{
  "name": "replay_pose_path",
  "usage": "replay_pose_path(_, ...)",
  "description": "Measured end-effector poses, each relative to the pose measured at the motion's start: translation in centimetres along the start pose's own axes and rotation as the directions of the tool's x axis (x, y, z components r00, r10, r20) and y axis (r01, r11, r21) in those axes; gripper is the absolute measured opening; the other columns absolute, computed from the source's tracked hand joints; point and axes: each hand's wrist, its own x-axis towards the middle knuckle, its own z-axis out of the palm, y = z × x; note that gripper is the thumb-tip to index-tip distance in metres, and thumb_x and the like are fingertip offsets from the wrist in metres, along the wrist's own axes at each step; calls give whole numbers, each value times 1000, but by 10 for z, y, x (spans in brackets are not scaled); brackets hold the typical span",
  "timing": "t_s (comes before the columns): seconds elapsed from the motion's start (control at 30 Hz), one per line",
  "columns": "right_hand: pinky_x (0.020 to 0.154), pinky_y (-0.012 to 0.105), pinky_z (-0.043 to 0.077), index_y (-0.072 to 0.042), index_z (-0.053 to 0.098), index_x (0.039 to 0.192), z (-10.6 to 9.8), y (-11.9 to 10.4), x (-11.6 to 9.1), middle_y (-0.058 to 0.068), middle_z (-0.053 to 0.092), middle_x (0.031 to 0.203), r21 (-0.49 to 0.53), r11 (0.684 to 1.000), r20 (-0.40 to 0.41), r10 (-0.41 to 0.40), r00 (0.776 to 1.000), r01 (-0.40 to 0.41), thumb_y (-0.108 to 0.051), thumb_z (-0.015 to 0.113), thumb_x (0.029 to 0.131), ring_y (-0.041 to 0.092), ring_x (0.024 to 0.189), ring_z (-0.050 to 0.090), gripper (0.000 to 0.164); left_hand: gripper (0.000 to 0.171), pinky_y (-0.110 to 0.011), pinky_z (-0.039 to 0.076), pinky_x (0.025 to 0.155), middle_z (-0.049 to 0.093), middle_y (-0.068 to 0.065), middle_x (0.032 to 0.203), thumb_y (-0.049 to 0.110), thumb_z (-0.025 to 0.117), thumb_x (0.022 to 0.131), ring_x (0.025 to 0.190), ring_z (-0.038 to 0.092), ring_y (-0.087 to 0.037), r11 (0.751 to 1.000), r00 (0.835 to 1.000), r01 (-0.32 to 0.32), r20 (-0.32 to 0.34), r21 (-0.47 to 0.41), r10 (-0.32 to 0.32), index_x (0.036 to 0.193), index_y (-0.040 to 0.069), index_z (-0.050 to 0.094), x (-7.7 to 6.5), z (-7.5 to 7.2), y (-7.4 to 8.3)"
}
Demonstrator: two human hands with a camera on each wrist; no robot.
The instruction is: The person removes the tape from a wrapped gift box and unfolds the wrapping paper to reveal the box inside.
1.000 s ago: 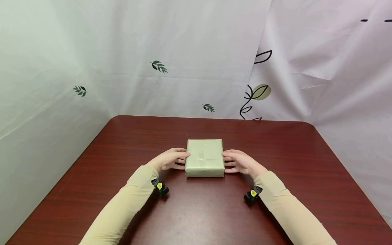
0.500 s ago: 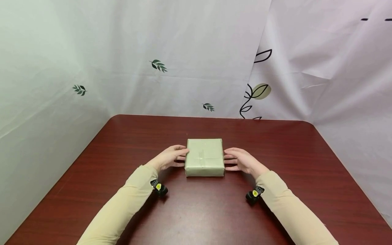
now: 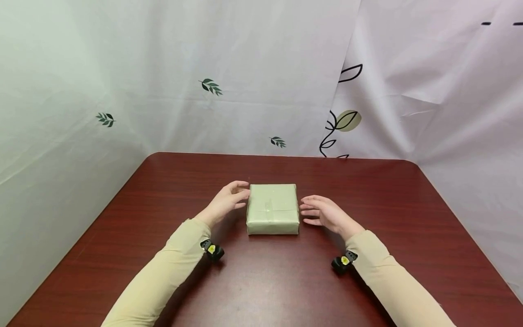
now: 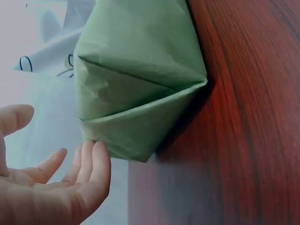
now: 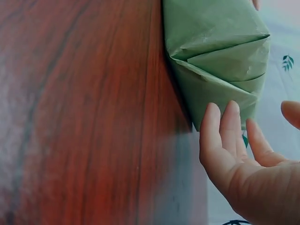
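Note:
A box wrapped in light green paper [image 3: 273, 206] lies flat on the table, with a strip of tape across its top. Its folded paper end [image 4: 126, 93] shows in the left wrist view, and the opposite folded end [image 5: 225, 65] in the right wrist view. Beside the box's left rear side is my left hand [image 3: 225, 201], its fingers relaxed and the fingertips close to the paper. My right hand [image 3: 327, 213] hovers just off the right side, fingers loosely extended and a small gap from the box. Neither hand holds anything.
The dark red wood-grain table [image 3: 269, 281] has rounded far corners. White curtains [image 3: 261, 77] printed with leaves hang behind it and on both sides. A small black camera [image 3: 214, 250] is strapped to each wrist.
Both hands have come away from the box's sides. My left hand has shifted toward the far left corner; my right hand has drawn back to the right. The box stays in place.

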Motion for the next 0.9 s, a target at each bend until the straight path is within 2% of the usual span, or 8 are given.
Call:
replay_pose_path(0.13, 82, 31, 52, 1, 51, 119, 0, 0, -1, -2, 60, 95, -18, 1000, 13, -17, 1000, 17, -19, 45, 99, 10, 88, 61, 29, 43, -41, 48, 96, 53, -22, 124, 15, 55, 94, 114, 55, -31, 986, 994, -109, -3, 128, 111, 133, -2, 45, -2, 7, 7)
replay_pose_path(0.2, 83, 32, 52, 2, 51, 119, 1, -1, -2, -2, 61, 94, -21, 999, 21, -29, 999, 30, -18, 44, 99, 10, 89, 61, 29, 41, -39, 48, 94, 56, -20, 122, 14, 57, 93, 113, 56, -30, 976, 990, -139, -2, 167, 141, 131, 0, 49, -4, 12, 11)
replay_pose_path(0.47, 84, 31, 53, 11, 45, 124, 2, -4, -3, -3, 62, 94, -84, 992, 20, -96, 995, 98, -11, 45, 98, 8, 89, 61, 35, 42, -42, 45, 97, 58, -18, 123, 14, 62, 91, 114, 57, -31, 945, 975, -218, 87, 245, 202, 130, 1, 51, -7, 30, 22)
replay_pose_path(0.6, 90, 35, 52, 13, 42, 126, 5, -6, -2, 0, 62, 101, -161, 978, 12, -130, 991, 130, -12, 49, 96, 8, 91, 61, 40, 45, -41, 45, 100, 56, -17, 129, 15, 65, 89, 119, 54, -31, 909, 960, -268, 162, 319, 227, 130, 1, 52, -7, 39, 24)
replay_pose_path(0.67, 92, 39, 50, 13, 44, 126, 7, -6, -1, 6, 62, 106, -199, 969, 3, -148, 989, 146, -12, 52, 95, 8, 92, 61, 40, 47, -41, 43, 101, 56, -14, 131, 18, 66, 88, 122, 53, -30, 870, 954, -291, 191, 397, 232, 131, 3, 53, -7, 43, 25)
replay_pose_path(0.73, 94, 43, 49, 11, 46, 124, 8, -7, 0, 12, 61, 110, -249, 954, -2, -173, 985, 167, -11, 55, 94, 9, 93, 61, 39, 49, -40, 41, 103, 56, -12, 132, 21, 67, 87, 124, 50, -28, 809, 943, -328, 223, 487, 248, 131, 5, 53, -7, 46, 25)
replay_pose_path(0.83, 93, 46, 50, 9, 51, 121, 10, -8, 0, 19, 61, 113, -332, 921, -1, -217, 976, 205, -10, 59, 92, 14, 96, 62, 36, 52, -41, 38, 105, 56, -12, 131, 26, 70, 85, 125, 48, -28, 697, 925, -379, 263, 609, 273, 131, 5, 54, -7, 51, 25)
replay_pose_path(0.9, 91, 45, 51, 8, 53, 119, 11, -8, 0, 22, 61, 113, -408, 881, 11, -256, 967, 238, -10, 60, 91, 19, 98, 63, 34, 54, -40, 38, 106, 55, -13, 131, 30, 70, 84, 125, 47, -28, 613, 915, -404, 290, 679, 282, 130, 6, 54, -7, 54, 25)
